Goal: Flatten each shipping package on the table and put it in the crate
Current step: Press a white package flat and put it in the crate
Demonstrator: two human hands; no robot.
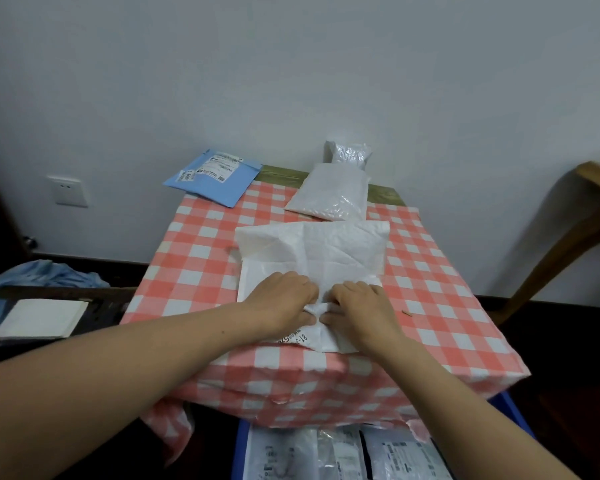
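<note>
A large white padded package (323, 251) lies crumpled in the middle of the table with the red-and-white checked cloth (194, 271). My left hand (281, 299) and my right hand (361, 306) rest side by side on its near end, fingers curled, pinching a raised fold of the white material between them. A printed label shows at the package's near edge. Farther back lie a clear bubble-wrap package (333, 192) and a blue mailer (215, 178) that overhangs the far left corner. The blue crate (513, 410) stands on the floor below the table's near edge, holding several flat packages (343, 452).
A white padded mailer (42, 317) lies on dark furniture to the left, beside blue cloth (42, 275). A wooden chair or table leg (568, 244) stands at the right. The wall with a socket (68, 190) is close behind the table.
</note>
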